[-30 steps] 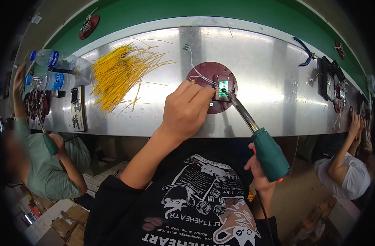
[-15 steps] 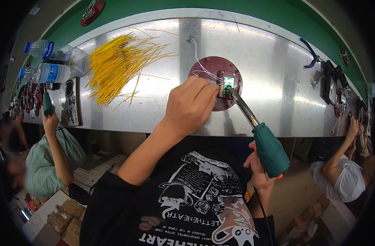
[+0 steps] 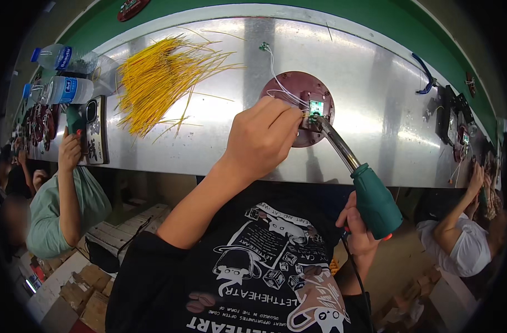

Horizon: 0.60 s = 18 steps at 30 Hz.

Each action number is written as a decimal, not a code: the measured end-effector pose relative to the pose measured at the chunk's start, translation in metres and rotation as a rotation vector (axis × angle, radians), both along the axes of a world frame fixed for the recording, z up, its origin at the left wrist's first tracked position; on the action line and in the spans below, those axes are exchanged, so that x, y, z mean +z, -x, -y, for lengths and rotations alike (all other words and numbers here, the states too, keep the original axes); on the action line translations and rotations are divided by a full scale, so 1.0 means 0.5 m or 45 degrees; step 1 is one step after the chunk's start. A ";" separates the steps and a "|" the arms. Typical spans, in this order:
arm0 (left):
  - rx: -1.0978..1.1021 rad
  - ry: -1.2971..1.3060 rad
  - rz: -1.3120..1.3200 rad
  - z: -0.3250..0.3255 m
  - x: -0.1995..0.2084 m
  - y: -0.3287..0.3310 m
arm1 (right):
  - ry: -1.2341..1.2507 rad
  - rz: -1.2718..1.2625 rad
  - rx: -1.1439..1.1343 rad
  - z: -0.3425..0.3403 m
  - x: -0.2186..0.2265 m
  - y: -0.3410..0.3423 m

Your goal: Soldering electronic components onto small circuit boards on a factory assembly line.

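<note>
A dark red round disc (image 3: 284, 83) lies on the metal bench, bearing a small green circuit board (image 3: 316, 104) with thin white wires (image 3: 281, 83) running from it. My left hand (image 3: 261, 136) is closed in a pinch at the board's left edge; a speck of yellow shows by the fingertips, but what they hold is mostly hidden. In my right hand (image 3: 360, 225) is a soldering iron (image 3: 375, 194) with a green handle, its metal tip touching or very near the board's lower part. The white wires also lead to a tiny green board (image 3: 264, 46) beyond the disc.
Left of the disc lies a heap of yellow wires (image 3: 159, 83). Farther left are two plastic bottles (image 3: 70, 90) and a dark panel (image 3: 96, 130). Blue-handled pliers (image 3: 425, 75) and black parts (image 3: 446, 116) lie at the right. People work on both sides, one holding a green-handled tool (image 3: 73, 119).
The whole view has shifted slightly. My hands and the soldering iron keep about the same place at the board. At the left, another person's hand with the green-handled tool has moved farther onto the bench.
</note>
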<state>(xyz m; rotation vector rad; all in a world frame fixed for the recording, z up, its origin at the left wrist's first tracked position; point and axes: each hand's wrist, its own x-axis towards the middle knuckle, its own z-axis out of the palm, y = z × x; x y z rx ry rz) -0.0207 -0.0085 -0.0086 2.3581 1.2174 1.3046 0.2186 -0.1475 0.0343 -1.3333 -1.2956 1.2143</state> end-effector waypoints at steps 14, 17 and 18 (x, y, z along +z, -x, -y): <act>0.040 -0.017 -0.043 -0.004 0.009 0.011 | -0.288 -0.138 -0.263 -0.050 -0.019 -0.003; 0.037 -0.049 -0.008 -0.004 -0.011 -0.002 | -0.271 -0.162 -0.461 -0.068 -0.044 -0.032; 0.054 -0.077 -0.035 -0.004 -0.007 -0.003 | -0.212 -0.215 -0.438 -0.078 -0.047 -0.050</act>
